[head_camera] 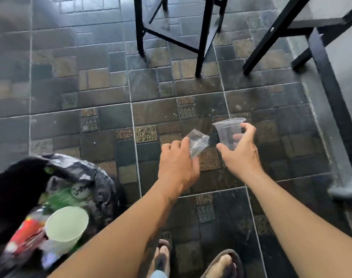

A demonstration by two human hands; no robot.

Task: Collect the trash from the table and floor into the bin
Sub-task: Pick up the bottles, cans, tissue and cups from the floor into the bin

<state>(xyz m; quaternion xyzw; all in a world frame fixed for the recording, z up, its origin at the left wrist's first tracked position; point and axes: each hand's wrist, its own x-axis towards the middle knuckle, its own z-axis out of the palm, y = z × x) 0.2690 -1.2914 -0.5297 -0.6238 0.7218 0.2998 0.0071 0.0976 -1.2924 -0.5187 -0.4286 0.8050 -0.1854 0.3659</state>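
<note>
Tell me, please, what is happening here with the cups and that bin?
A person is picking up trash. The left hand holds a crushed clear plastic cup, and the right hand holds an uncrushed clear plastic cup, both above the dark tiled floor. The black-bagged bin at the left already contains a pale paper cup and other rubbish. Neither clear cup is in it yet.

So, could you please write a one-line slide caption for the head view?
Left hand holding a crushed clear cup, right hand an intact one, beside the lined bin.
</note>
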